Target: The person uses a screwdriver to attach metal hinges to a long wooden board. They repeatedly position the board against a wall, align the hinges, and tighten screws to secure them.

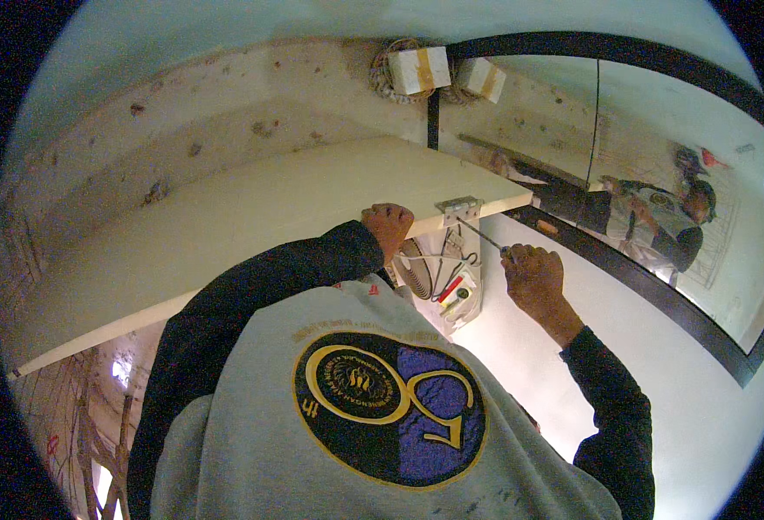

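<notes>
A long cream panel (pixel 278 188) lies flat across the view, its front edge towards me. On that edge, near the right end, sits a metal hinge (pixel 462 212) with screw holes. My right hand (pixel 536 283) grips the handle of a screwdriver (pixel 482 233), mostly hidden in the fist. The shaft slants up and left, and its tip meets the hinge's lower leaf. Left of the hinge, my left hand (pixel 388 229) rests on the panel's edge with curled fingers. Whether those fingers clasp anything is hidden.
Below the panel are a fan-like round grille (pixel 415 268), cables and a red-and-white packet (pixel 454 290). A dark-framed mirror (pixel 668 195) at right reflects people. A white box (pixel 419 70) with tape and a coil of rope (pixel 382 75) sit behind the panel.
</notes>
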The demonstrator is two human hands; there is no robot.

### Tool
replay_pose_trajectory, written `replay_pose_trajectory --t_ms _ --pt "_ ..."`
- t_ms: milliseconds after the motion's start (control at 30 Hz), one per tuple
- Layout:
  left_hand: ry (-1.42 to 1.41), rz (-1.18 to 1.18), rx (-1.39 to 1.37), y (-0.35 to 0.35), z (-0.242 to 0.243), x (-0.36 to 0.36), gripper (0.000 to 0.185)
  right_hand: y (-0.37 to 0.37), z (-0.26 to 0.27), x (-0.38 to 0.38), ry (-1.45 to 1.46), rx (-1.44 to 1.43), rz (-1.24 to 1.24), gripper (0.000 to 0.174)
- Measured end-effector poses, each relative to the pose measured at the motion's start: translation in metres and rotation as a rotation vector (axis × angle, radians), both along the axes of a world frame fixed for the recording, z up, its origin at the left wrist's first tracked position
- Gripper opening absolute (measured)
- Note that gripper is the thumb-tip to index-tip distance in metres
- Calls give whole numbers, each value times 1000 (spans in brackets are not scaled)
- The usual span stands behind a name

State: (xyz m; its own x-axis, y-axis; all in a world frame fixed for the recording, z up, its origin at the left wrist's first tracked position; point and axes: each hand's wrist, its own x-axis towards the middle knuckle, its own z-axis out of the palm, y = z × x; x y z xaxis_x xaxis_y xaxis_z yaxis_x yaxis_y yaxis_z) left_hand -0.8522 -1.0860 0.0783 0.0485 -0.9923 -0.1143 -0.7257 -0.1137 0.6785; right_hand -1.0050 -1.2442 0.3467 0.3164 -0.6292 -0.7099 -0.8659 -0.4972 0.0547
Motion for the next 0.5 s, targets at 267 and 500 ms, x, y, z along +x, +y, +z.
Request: replay_pose_trajectory --t_ms 267,500 --pt "-6 -55 20 -3 9 12 46 -28 1 -5 -75 712 -1435 35" --pt "34 -81 116 0 15 10 58 -2 -8 -27 -111 -213 352 20"
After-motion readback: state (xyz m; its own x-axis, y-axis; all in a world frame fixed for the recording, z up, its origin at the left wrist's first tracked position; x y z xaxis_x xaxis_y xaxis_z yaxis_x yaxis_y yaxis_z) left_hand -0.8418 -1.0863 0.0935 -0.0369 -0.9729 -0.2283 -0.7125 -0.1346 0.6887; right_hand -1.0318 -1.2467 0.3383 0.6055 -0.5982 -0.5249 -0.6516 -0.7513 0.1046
